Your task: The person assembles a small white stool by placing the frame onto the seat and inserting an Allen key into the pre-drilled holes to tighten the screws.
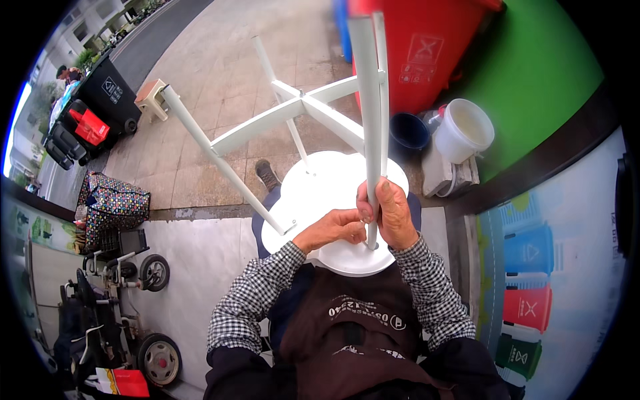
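Nearest the camera, just below the white stool (333, 200), sat the person's lap w/ a dark brown apron (353, 333) and checked sleeves (250, 300). Stool was upside down, its round seat resting on the lap, four white legs pointing up and away, joined by crossbars above the seat. Right hand (393, 217) was wrapped tight round the nearest leg (370, 100), close to where that leg met the seat, fingers closed on the tube. Left hand (331, 230) lay just left of the same leg at its base, fingers curled in, fingertips at the joint; thumb and fingers seemed pinched together there, but whether they held some small part I couldn't tell. Beyond the seat's far edge a brown shoe (268, 175) showed on the paved ground. Right of the stool, a bit further out, stood a dark blue bucket (409, 131) and a white bucket (463, 130), the white one on a pale block by the wall. Behind those, past the stool's raised legs, a big red bin (427, 47) against a green wall. Left of the stool, a patterned bag (110, 200) sat on a cart, w/ wheeled gear below it nearer the camera. Far left, beyond the stool's leftmost leg, a small tan plastic stool (152, 97), then a black wheeled bin (110, 93) at the road edge.
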`<act>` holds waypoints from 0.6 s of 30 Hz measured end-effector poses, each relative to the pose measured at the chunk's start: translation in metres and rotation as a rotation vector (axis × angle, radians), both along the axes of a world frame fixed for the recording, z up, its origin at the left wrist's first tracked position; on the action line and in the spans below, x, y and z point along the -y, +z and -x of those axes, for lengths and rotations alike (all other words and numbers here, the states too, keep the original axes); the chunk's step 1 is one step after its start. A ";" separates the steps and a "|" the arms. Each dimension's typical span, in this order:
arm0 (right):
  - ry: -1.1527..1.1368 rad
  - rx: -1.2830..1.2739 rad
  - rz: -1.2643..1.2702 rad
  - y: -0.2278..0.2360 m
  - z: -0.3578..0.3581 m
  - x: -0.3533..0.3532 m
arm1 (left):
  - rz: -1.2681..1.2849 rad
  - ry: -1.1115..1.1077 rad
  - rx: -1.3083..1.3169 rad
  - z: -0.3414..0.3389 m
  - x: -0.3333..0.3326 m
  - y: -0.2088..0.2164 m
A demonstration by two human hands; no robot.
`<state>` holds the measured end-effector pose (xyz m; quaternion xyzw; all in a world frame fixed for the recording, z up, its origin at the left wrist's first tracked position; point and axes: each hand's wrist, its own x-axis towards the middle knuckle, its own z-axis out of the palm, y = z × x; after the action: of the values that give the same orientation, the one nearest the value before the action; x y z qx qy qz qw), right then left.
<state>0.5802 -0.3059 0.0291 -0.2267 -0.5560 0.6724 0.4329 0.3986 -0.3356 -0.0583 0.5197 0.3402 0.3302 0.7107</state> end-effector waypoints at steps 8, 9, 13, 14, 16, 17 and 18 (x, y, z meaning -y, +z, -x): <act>-0.004 -0.007 -0.009 0.002 -0.002 0.003 | -0.345 0.068 -0.157 -0.012 -0.015 -0.001; -0.012 -0.003 -0.005 0.001 -0.003 0.003 | -0.358 0.102 -0.195 -0.014 -0.014 0.002; 0.004 0.008 -0.019 0.000 0.000 0.002 | -0.480 0.255 -0.344 -0.026 -0.011 0.003; 0.008 0.010 -0.019 0.000 -0.001 0.002 | -0.526 0.298 -0.380 -0.028 -0.012 0.001; 0.016 0.005 -0.020 0.003 -0.001 0.001 | -0.553 0.314 -0.436 -0.029 -0.013 -0.001; 0.019 -0.004 -0.016 0.004 -0.001 0.001 | -0.562 0.320 -0.466 -0.030 -0.015 -0.001; 0.017 -0.006 -0.003 0.004 -0.002 0.003 | -0.239 0.232 -0.466 -0.029 -0.012 0.022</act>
<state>0.5824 -0.3093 0.0327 -0.2191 -0.5577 0.6758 0.4293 0.4278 -0.3231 -0.0359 0.6191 0.5102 0.3189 0.5046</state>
